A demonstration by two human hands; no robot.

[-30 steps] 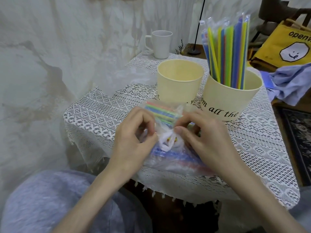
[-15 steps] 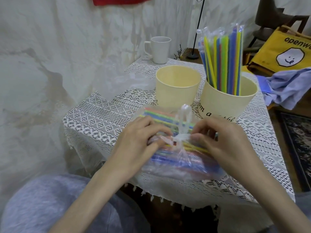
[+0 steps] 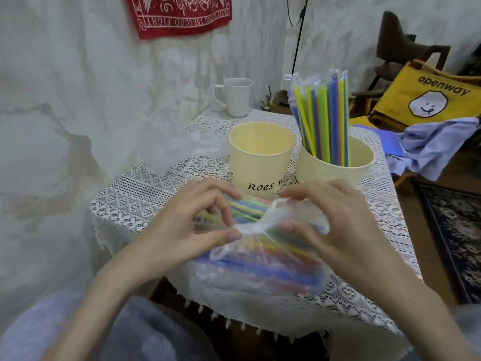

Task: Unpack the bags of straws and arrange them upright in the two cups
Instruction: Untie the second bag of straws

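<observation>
Pinching the knotted neck of a clear bag of straws (image 3: 263, 259), the left hand (image 3: 182, 230) and right hand (image 3: 335, 227) meet over the lace-covered table (image 3: 125, 199); each thumb and forefinger nips the twisted plastic, the other fingers loosely spread. Just beyond the fingertips stands an empty cream cup (image 3: 260, 162), beside a second cup (image 3: 335, 165) holding bagged straws (image 3: 322, 115) upright.

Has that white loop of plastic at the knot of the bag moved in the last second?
Yes. The knotted loop, pinched by the left hand and right hand, has been drawn out toward the lettered cup.
</observation>
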